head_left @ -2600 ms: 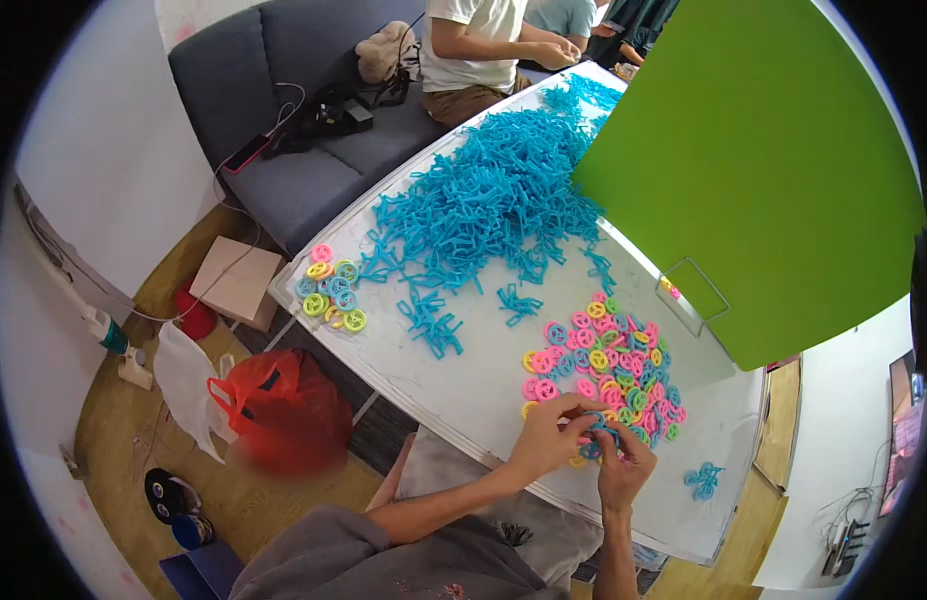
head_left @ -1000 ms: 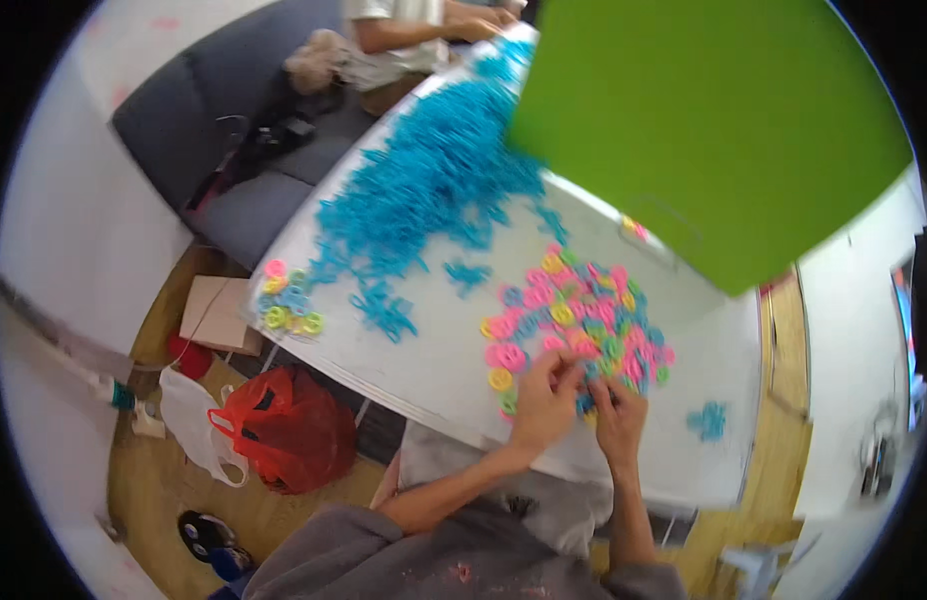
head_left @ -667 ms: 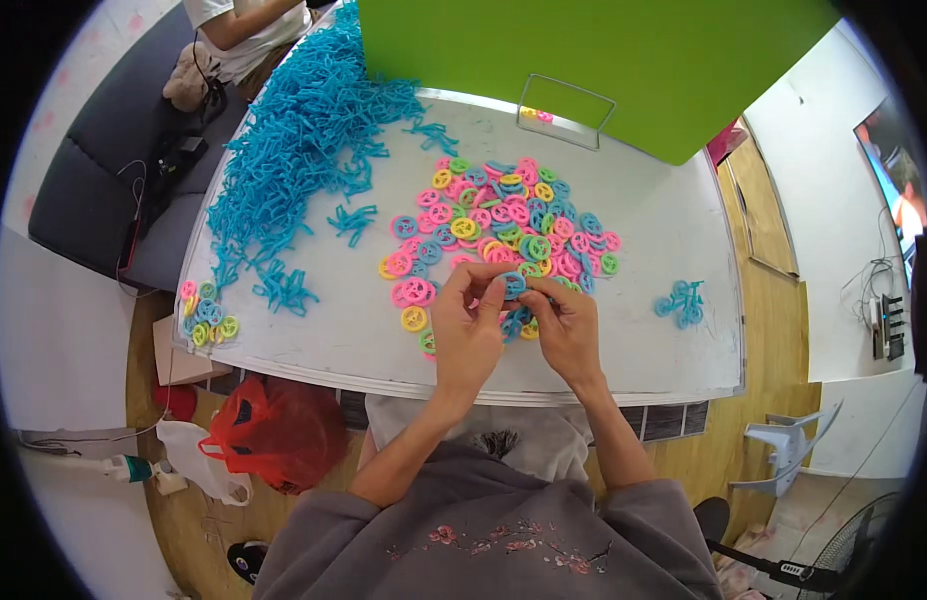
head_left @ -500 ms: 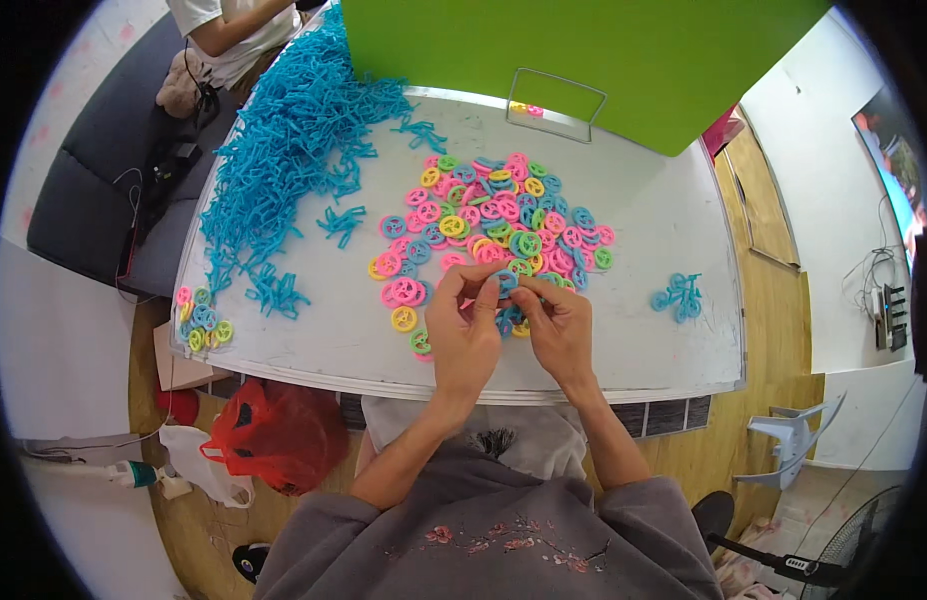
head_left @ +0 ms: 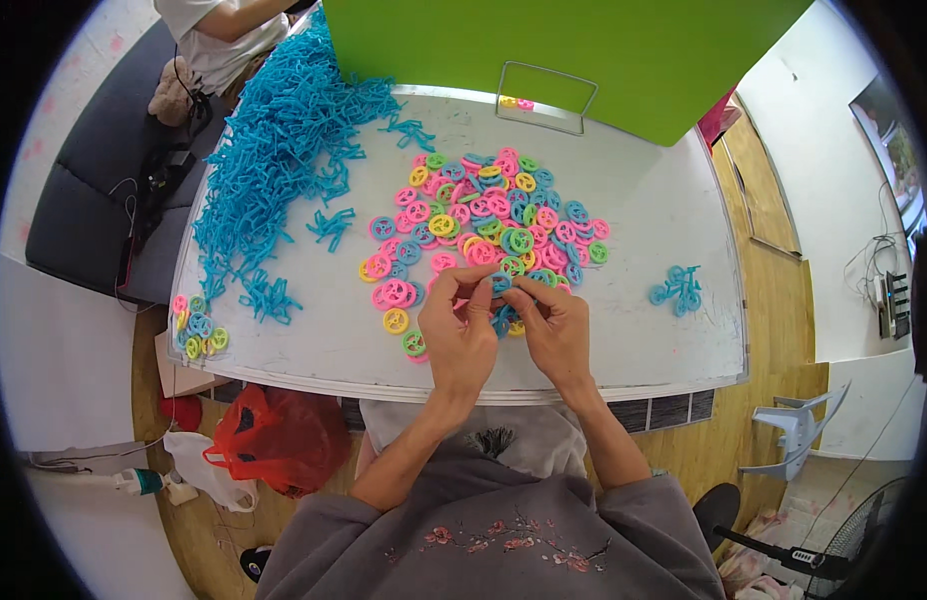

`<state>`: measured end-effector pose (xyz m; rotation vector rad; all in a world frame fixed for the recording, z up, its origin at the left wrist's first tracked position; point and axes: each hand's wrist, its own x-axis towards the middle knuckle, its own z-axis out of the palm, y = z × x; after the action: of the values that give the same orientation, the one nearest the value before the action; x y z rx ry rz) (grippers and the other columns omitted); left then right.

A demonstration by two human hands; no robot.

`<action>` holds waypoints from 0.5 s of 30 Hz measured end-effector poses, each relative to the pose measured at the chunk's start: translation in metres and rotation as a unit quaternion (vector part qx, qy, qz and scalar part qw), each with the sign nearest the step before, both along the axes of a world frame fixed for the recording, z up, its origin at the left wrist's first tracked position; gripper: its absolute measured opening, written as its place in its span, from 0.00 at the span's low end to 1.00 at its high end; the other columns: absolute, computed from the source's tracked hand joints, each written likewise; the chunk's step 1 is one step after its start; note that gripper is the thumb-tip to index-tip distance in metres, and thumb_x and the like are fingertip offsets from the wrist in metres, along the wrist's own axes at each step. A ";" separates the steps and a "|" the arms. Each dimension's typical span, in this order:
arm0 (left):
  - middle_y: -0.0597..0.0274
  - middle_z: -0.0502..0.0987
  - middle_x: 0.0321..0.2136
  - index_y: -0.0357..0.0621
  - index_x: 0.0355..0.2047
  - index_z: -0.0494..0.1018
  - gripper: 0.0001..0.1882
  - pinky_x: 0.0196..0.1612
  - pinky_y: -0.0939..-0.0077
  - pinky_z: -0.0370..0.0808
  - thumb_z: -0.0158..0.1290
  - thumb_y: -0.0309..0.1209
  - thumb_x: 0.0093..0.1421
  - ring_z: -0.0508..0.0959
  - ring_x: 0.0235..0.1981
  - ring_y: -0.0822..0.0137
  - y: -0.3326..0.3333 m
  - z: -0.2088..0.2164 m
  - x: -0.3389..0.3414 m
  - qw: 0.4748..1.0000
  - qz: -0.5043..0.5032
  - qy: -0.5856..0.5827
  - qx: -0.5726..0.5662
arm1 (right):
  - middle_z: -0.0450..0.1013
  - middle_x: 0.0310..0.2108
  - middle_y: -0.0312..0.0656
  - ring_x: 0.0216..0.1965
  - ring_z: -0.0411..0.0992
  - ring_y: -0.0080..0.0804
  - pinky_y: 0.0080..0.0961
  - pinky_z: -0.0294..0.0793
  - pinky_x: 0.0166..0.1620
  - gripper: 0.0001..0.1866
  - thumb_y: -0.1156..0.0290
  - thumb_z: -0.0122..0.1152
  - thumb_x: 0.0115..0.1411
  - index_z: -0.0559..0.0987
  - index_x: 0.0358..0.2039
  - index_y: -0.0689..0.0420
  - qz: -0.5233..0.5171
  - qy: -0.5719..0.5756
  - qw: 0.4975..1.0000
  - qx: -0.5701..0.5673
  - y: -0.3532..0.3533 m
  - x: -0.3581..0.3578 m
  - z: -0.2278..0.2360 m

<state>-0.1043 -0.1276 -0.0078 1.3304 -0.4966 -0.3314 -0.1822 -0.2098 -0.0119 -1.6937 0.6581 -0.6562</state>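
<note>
One smooth white bench now sits square across mid-frame, no longer slanted, bearing a tangled heap of thin blue plastic pieces, upper left, and scattered multicoloured spoked plastic wheels, centre. Just below these, the handwork seems unbroken: the left hand still pinches a round blue plastic wheel, while the right hand curls beside it, its exact grip hidden.

Near the centre of the frame, a blue wheel is held by the left hand; the right hand is poised just beside it. Coloured wheels are piled beyond them on a white table. The upper left is filled by heaped blue pieces; a green panel is seen at top.
</note>
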 end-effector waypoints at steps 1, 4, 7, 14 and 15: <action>0.64 0.74 0.31 0.35 0.40 0.72 0.07 0.34 0.83 0.73 0.47 0.23 0.63 0.73 0.30 0.77 0.000 0.001 -0.001 1.000 0.001 0.013 -0.009 | 0.76 0.24 0.35 0.25 0.66 0.13 0.13 0.66 0.26 0.10 0.73 0.60 0.59 0.79 0.37 0.67 0.003 -0.011 1.000 -0.002 -0.001 0.001 -0.004; 0.63 0.73 0.32 0.35 0.40 0.72 0.07 0.34 0.83 0.74 0.47 0.24 0.64 0.73 0.32 0.77 0.001 0.000 0.000 1.000 -0.002 0.018 -0.002 | 0.76 0.24 0.34 0.25 0.66 0.13 0.14 0.66 0.27 0.11 0.72 0.60 0.60 0.79 0.38 0.67 0.002 -0.011 1.000 -0.008 0.002 0.002 0.002; 0.60 0.73 0.32 0.34 0.38 0.72 0.06 0.34 0.80 0.76 0.47 0.21 0.62 0.74 0.31 0.73 -0.003 0.001 -0.002 0.999 0.021 0.014 -0.034 | 0.75 0.24 0.35 0.25 0.66 0.14 0.14 0.68 0.28 0.12 0.72 0.60 0.59 0.79 0.39 0.67 -0.007 -0.005 1.000 -0.018 0.004 0.002 0.000; 0.60 0.73 0.30 0.35 0.36 0.74 0.05 0.33 0.79 0.75 0.48 0.20 0.61 0.75 0.30 0.71 -0.002 -0.001 -0.001 0.995 0.067 -0.071 0.006 | 0.69 0.19 0.30 0.22 0.59 0.12 0.14 0.59 0.22 0.10 0.73 0.59 0.60 0.78 0.38 0.66 -0.036 -0.060 0.997 -0.038 0.010 0.010 -0.007; 0.60 0.73 0.30 0.35 0.36 0.74 0.05 0.33 0.79 0.75 0.48 0.21 0.61 0.75 0.30 0.71 -0.001 0.000 0.000 0.997 0.059 -0.054 -0.005 | 0.69 0.19 0.30 0.22 0.59 0.12 0.14 0.59 0.22 0.10 0.73 0.59 0.60 0.78 0.38 0.66 -0.035 -0.060 0.997 -0.038 0.011 0.012 -0.007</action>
<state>-0.1042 -0.1285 -0.0082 1.3667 -0.5066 -0.1602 -0.1702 -0.1990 -0.0192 -1.6918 0.6168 -0.8350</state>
